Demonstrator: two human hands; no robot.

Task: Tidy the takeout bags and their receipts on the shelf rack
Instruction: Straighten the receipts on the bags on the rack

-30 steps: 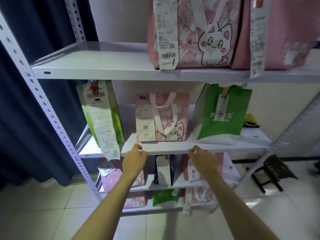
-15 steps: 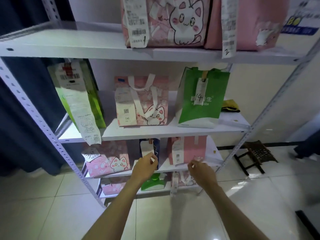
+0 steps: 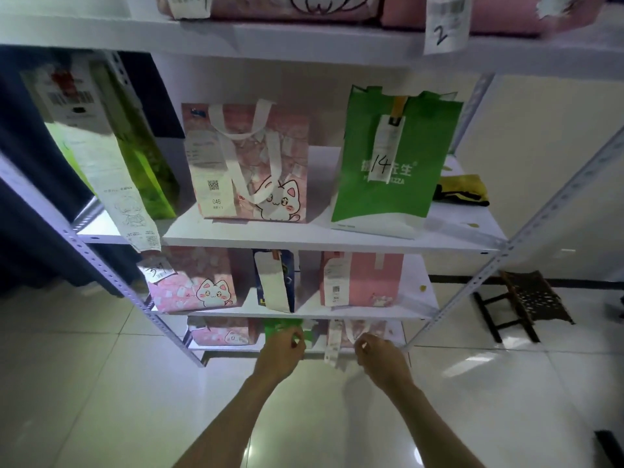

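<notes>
1. We reach both hands down to the lowest shelf (image 3: pixel 337 350) of a white metal rack (image 3: pixel 111 278) standing on a glossy tiled floor (image 3: pixel 84 383).
2. Our left hand (image 3: pixel 282 347) curls its fingers round the top of a small green bag (image 3: pixel 280 327) at the middle of that shelf, its grip clamped on the bag's upper edge.
3. Our right hand (image 3: pixel 380 356) sits just in front of a pink bag (image 3: pixel 368 329) on the same shelf, fingers bent; we cannot tell whether the grip holds the bag's white handle or anything else.
4. A long receipt (image 3: pixel 332 342) hangs from the pink bag over the shelf edge, between our two hands.
5. One shelf up stand a pink cat bag (image 3: pixel 196 288), a dark blue bag (image 3: pixel 275 280) with a white slip, and a plain pink bag (image 3: pixel 364 278).
6. Above those stand a lime bag (image 3: pixel 145 157) with a long trailing receipt, another cat-print bag (image 3: pixel 250 163), and a green bag marked "14" (image 3: pixel 395 157), with a yellow-and-black item (image 3: pixel 462 190) lying beside it.
7. A slip marked "2" (image 3: pixel 444 25) hangs from the top shelf.
8. A small dark stool (image 3: pixel 520 302) stands on the floor to the right of the rack.
</notes>
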